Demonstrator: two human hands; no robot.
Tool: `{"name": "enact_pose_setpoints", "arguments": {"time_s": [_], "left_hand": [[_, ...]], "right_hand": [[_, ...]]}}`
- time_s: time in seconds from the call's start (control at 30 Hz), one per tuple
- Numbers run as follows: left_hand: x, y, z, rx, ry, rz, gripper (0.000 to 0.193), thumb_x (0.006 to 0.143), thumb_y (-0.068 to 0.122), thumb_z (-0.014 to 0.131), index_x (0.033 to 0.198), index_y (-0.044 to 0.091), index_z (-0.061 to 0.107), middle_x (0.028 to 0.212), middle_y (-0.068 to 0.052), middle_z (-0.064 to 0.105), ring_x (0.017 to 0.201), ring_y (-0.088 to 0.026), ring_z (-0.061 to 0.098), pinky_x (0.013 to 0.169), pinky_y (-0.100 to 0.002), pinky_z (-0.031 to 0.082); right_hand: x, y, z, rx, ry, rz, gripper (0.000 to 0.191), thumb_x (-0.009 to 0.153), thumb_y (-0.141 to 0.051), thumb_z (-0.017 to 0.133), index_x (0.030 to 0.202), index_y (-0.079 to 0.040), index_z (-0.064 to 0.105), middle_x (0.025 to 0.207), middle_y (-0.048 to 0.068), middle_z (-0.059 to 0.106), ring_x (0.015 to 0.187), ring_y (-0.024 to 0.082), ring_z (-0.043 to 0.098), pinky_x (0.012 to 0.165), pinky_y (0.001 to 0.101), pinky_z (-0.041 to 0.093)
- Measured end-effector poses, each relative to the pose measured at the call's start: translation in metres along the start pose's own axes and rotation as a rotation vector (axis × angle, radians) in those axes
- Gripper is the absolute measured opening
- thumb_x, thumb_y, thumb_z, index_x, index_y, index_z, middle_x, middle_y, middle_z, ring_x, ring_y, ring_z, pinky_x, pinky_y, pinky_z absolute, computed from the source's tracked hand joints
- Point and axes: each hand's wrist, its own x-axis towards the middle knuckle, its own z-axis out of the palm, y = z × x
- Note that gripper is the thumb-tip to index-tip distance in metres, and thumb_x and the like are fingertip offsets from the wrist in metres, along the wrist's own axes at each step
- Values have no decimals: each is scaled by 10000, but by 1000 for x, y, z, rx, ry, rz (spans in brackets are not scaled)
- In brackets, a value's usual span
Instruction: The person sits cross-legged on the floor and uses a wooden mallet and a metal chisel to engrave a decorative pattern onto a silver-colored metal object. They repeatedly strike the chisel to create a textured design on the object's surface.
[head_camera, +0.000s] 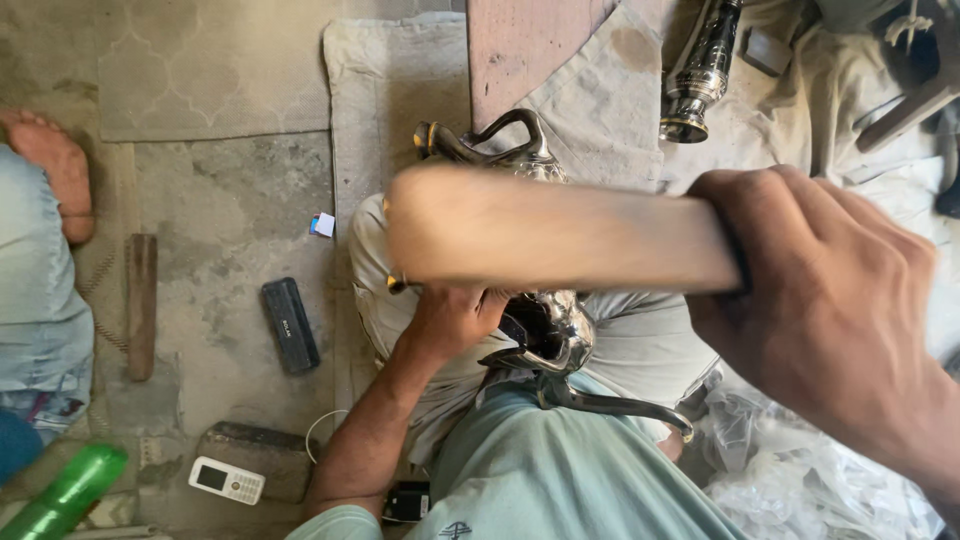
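The right hand has its grip shut tight on a wooden stick, lifted high. Below, the left hand grips a shiny metal jug on the lap. I think this is the hitting step; the stick must land on the jug, not the fingers.

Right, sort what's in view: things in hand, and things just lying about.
In hand:
- blurred wooden bat, gripped by right hand
- shiny silver metal jug, steadied by left hand

Lying about:
- black oblong bar
- white keypad phone
- short wooden stick
- green plastic bottle
- shiny metal vase
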Motion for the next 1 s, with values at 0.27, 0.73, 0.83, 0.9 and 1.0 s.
{"name": "enact_pose_setpoints", "arguments": {"time_s": [0.27,0.73,0.83,0.9,1.0], "left_hand": [[18,32,-7,-219,56,-175,153,989,55,753,1049,52,613,983,-53,753,763,-128,726,620,-236,564],[-7,41,26,-662,270,-639,244,1040,27,636,1227,-12,485,1127,-157,671,930,-190,730,797,-337,672],[-12,38,32,-660,269,-581,302,1033,43,634,1264,11,441,1090,-144,671,912,-186,737,793,-332,679],[-13,34,34,-601,255,-481,317,1035,47,648,1264,23,431,1064,-134,675,901,-184,741,791,-323,682],[-9,27,33,-434,194,-294,243,1042,44,673,1195,36,485,1058,-126,700,898,-193,752,776,-301,683]], "right_hand": [[-70,55,67,40,132,276,333,768,-205,832,1022,-58,675,883,100,707,767,253,700,671,402,530],[-172,72,193,828,-133,1230,520,815,-285,845,1155,14,591,874,150,709,689,255,675,638,416,549],[-159,77,181,753,-82,1129,579,845,-263,840,1273,-4,548,908,152,714,722,245,678,677,400,541],[-145,76,171,726,-19,985,607,867,-240,825,1343,-9,528,935,145,726,766,224,685,728,376,541],[-118,72,153,826,108,728,561,902,-212,791,1349,-4,525,1025,131,732,893,200,699,817,352,552]]}}
